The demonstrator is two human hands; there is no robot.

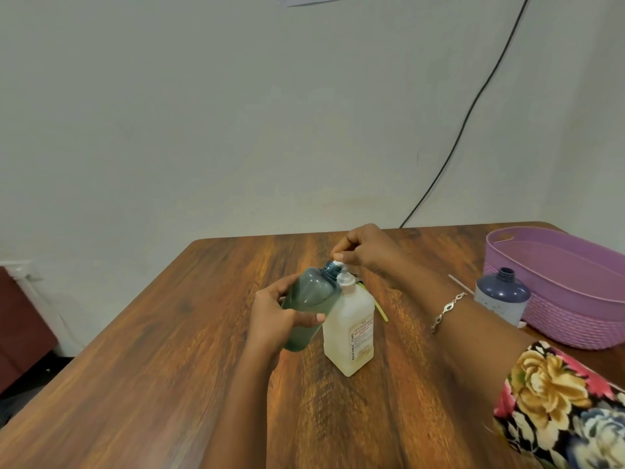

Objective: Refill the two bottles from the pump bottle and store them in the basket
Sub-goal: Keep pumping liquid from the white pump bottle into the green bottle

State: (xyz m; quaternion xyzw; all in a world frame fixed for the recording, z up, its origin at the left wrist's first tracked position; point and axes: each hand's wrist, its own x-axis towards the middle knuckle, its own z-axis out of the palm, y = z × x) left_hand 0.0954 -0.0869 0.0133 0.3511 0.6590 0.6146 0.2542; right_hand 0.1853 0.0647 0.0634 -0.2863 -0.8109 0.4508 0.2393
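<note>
Plain pale wall behind, with a black cable running down it to the far edge of a wooden tabletop. Pretty simple setup.

Roughly mid-tabletop, a bit toward the far edge, the white pump bottle stands upright with its label facing the near right. The person's left grip is wrapped around the body of a see-through green bottle. That bottle is tilted and pressed right up against the left side of the pump bottle. It has no cap, and its open neck sits right at the pump's spout. The right grip comes in over the top, fingers curled and pinching the pump head. That arm has a silver bracelet at the wrist and a flowery sleeve further back.

Over by the right edge, near the far right corner, there's a purple basket. A blue bottle stands upright just in front of its left end, cap off. Can't tell if it's actually touching the basket. A thin yellow-green strip lies on the tabletop just behind the pump bottle.
</note>
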